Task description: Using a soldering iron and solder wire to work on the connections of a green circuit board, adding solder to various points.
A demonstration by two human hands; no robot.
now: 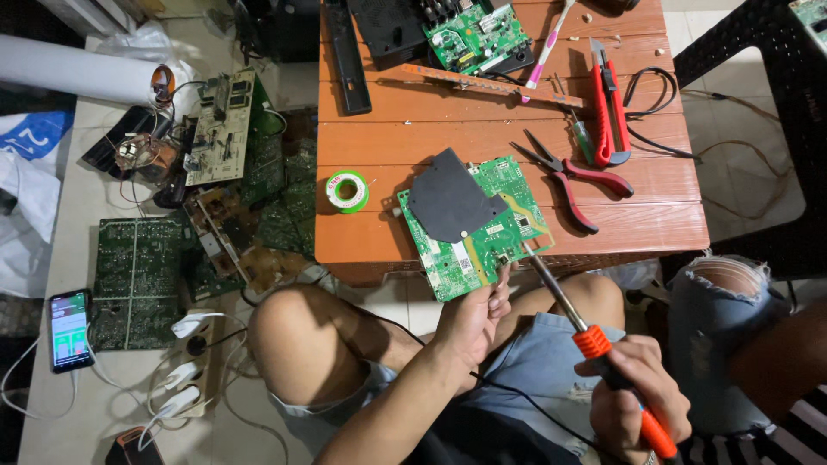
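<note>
Board: green rectangular circuit board (482, 232) with a dark grey plastic sheet (450, 205) covering its upper left part; it lies tilted at the near edge of the orange-brown slatted wooden table (388, 138), its lower corner overhanging toward your lap.
Left hand: your left hand (474, 323) is closed in a pinch on the board's lower edge, thumb and fingers gripping it.
Right hand: your right hand (636, 400) is wrapped tight around the orange-and-black handle of a soldering iron (586, 331).
Iron tip: the metal shaft slants up and left, and its tip touches the board's right lower edge, just beside your left fingertips.
Table, left: a green roll of tape (347, 190) sits near the board.
Table, right: red-handled long-nose pliers (573, 176) lie just beside the board; a red utility knife (607, 103) lies behind them.
Table, far edge: a second green circuit board (478, 36) rests on a black casing.
Floor, left: a pile of green circuit boards (138, 271), a lit smartphone (69, 329) and a white power strip (191, 362).
</note>
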